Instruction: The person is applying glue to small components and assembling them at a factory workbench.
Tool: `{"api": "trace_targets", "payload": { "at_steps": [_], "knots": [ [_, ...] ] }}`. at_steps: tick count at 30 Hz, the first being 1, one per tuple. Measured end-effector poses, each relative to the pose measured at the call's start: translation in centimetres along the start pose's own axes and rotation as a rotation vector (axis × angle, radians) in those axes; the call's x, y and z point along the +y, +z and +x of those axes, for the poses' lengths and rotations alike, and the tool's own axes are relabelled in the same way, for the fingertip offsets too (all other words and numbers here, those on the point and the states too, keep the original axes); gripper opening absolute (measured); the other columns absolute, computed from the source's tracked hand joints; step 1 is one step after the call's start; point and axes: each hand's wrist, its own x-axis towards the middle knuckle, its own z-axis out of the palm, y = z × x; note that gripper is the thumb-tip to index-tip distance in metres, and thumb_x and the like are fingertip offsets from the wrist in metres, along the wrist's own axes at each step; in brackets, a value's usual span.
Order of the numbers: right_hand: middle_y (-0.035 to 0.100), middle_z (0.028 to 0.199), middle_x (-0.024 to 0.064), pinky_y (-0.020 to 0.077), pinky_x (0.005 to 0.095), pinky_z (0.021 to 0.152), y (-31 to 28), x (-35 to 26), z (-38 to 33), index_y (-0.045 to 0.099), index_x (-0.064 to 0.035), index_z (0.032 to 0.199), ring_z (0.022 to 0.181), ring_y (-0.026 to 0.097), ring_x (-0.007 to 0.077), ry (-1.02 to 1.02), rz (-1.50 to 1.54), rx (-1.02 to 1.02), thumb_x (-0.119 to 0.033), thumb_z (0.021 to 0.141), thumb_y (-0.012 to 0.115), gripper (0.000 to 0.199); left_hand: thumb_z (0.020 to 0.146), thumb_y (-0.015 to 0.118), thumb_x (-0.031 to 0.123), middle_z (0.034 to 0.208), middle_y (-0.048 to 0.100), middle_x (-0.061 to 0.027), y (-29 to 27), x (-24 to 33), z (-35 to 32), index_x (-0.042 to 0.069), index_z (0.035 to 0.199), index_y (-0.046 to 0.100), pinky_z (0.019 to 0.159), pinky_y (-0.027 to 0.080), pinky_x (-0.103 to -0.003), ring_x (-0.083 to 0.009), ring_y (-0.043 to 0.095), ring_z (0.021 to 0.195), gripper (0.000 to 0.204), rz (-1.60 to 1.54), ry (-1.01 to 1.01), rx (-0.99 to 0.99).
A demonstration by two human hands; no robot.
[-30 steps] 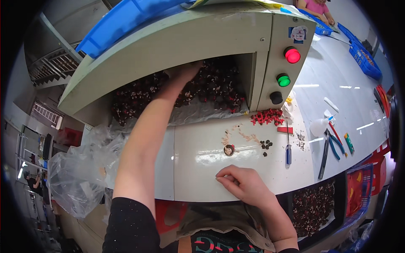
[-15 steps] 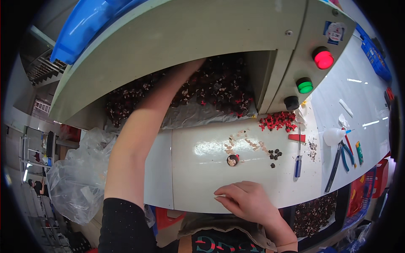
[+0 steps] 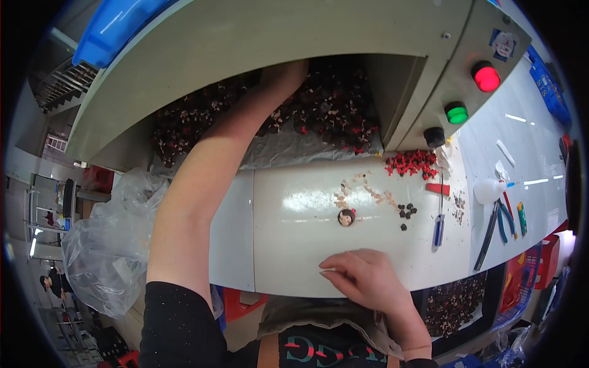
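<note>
My left forearm reaches into the opening of a grey machine (image 3: 257,37). Its hand (image 3: 293,73) is over a heap of small dark, red and pale figure parts (image 3: 331,107); the rim hides the fingers. Close to the white table's (image 3: 288,245) front edge hovers my right hand (image 3: 368,276), thumb and forefinger curled together. Anything between those fingertips is too small to make out. A small doll head (image 3: 346,217) with black hair and a red bow lies beyond this hand. Around it are pale bits (image 3: 377,196), several dark pieces (image 3: 407,211) and a pile of red parts (image 3: 411,164).
On the right lie a screwdriver (image 3: 438,230), a red block (image 3: 437,189), a white squeeze bottle (image 3: 488,191) and pliers (image 3: 506,222). Red and green lamps (image 3: 456,113) sit on the machine's panel. A clear plastic bag (image 3: 101,257) hangs at the left. A tray of dark parts (image 3: 454,306) stands lower right.
The view has shifted a little, so the table things appear slightly higher and farther right. My left hand stays inside the machine; my right hand keeps its curled pose.
</note>
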Motion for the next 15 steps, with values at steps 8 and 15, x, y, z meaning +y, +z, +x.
{"api": "trace_targets", "payload": {
  "at_steps": [8, 15],
  "knots": [
    [0.059, 0.065, 0.0044, 0.0446, 0.0239, 0.054, 0.3, -0.1, -0.5, 0.064, -0.0049, 0.089, 0.053, 0.054, 0.014, 0.068, 0.019, -0.033, -0.008, 0.08, 0.067, 0.01, 0.085, 0.051, 0.001, 0.106, 0.058, -0.0159, -3.3, 2.2, -2.8, 0.01, 0.108, 0.06, 0.087, 0.046, -0.038, -0.0347, 0.054, 0.105, 0.027, -0.235, 0.042, -0.141],
    [0.059, 0.069, 0.0015, 0.0428, 0.0201, 0.057, 0.5, -0.6, -1.1, 0.062, -0.0009, 0.092, 0.06, 0.051, 0.0057, 0.187, 0.119, -0.028, -0.007, 0.084, 0.063, 0.011, 0.096, 0.044, 0.016, 0.086, 0.065, -0.0086, -8.8, 4.0, -3.5, 0.012, 0.115, 0.057, 0.065, 0.05, -0.029, -0.0202, 0.064, 0.072, 0.023, -0.352, -0.308, -0.089]
  ]
}}
